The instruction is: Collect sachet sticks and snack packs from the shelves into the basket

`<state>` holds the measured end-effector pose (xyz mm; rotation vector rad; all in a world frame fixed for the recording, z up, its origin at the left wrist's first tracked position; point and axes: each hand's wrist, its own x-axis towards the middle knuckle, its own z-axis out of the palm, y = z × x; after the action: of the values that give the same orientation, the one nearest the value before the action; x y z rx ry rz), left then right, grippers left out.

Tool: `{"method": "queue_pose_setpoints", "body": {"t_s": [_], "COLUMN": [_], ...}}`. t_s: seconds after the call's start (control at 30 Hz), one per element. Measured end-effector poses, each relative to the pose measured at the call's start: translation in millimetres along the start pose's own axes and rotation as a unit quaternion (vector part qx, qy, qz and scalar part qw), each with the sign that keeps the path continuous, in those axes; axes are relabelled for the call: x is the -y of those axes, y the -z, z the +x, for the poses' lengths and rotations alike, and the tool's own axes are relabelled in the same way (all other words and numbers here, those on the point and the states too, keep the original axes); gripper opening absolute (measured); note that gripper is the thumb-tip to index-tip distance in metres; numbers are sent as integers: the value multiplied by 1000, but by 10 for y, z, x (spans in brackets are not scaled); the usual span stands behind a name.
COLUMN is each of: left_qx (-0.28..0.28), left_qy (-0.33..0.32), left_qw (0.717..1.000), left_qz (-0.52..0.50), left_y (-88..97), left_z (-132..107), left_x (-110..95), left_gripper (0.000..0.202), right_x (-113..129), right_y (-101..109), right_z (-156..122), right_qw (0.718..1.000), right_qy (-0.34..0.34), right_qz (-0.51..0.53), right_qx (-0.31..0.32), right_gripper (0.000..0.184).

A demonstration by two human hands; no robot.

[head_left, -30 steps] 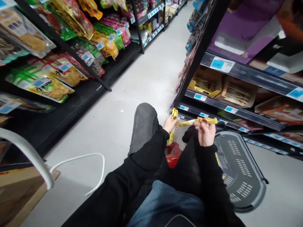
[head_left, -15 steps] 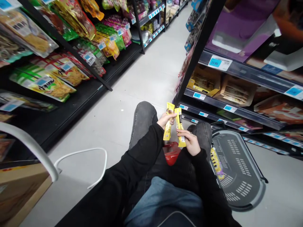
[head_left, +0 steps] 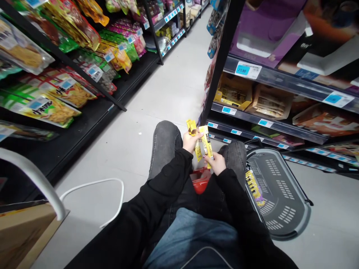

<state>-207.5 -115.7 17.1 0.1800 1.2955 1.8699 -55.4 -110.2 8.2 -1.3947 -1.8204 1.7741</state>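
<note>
My left hand is closed around a long, narrow yellow snack packet, whose lower end shows below the fingers. A second yellow snack packet with a dark printed patch is beside it, and the left fingertips also touch its upper part. My right hand pinches that second packet near its lower end. Both packets are tilted, tops leaning left, above the gap between my knees. Below them, a glossy red thing shows between my legs; its kind is unclear.
A grey shopping basket stands right of my knee with several yellow packets in it. Shelves of boxes rise on the right, bagged snacks on the left. A cardboard box and a white curved bar are near left.
The view has shifted slightly. The left packet has tilted further, and the right packet now leans more to the left. My right fingers have closed into a pinch at its lower end.
</note>
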Motion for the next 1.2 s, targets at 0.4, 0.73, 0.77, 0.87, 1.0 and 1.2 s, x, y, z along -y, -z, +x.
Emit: {"method": "queue_pose_setpoints", "body": {"t_s": [0.4, 0.73, 0.77, 0.87, 1.0, 1.2], "left_qx": [-37, 95, 99, 117, 138, 178], "left_qy": [32, 88, 92, 139, 248, 271], "left_qw": [998, 992, 991, 983, 958, 939], "left_qz": [-28, 0, 1, 5, -40, -114], "left_y": [-5, -70, -72, -67, -41, -34], "left_z": [36, -72, -71, -49, -13, -13], "left_x": [87, 89, 83, 64, 47, 44], "left_gripper": [39, 44, 44, 37, 23, 18], "right_x": [-89, -68, -71, -57, -8, -30], "right_y": [-65, 16, 21, 64, 149, 206], "right_z": [69, 93, 85, 89, 135, 165], "right_qw": [961, 979, 980, 977, 952, 936], "right_qy": [-84, 17, 27, 52, 69, 35], "right_qz": [229, 197, 191, 205, 291, 341], "right_qx": [131, 53, 39, -22, -68, -76], "right_gripper": [50, 49, 48, 49, 54, 51]}}
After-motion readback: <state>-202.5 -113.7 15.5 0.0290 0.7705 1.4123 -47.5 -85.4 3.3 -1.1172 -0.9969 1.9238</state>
